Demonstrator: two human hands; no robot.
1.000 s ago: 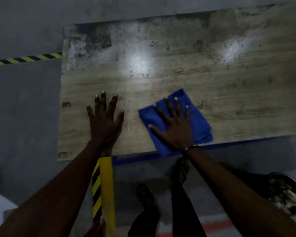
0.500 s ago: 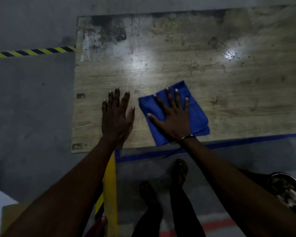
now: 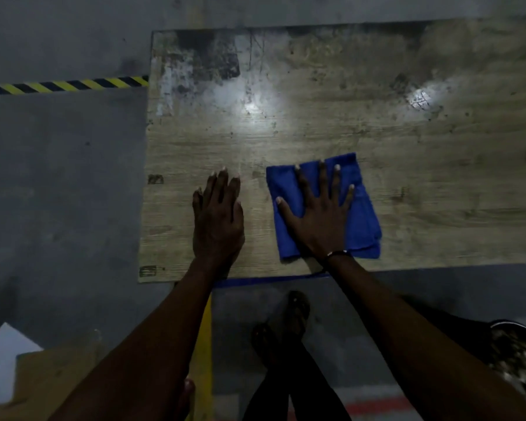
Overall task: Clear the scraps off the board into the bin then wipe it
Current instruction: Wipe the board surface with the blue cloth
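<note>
below, right hand [image 3: 319, 214], fingers spread flat, presses blue cloth [image 3: 363, 214] on wooden board [image 3: 407, 165]; left hand [image 3: 217, 217], fingers together, steadies it. best wiped in firm overlapping strokes toward stains.

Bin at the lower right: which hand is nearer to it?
Right. The right hand lies flat on the blue cloth, up and left of the bin. The left hand rests on the board, farther left.

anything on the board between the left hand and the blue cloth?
No. In the head view, only bare wood of the board shows between the left hand and the blue cloth. The right hand lies flat on the cloth.
</note>
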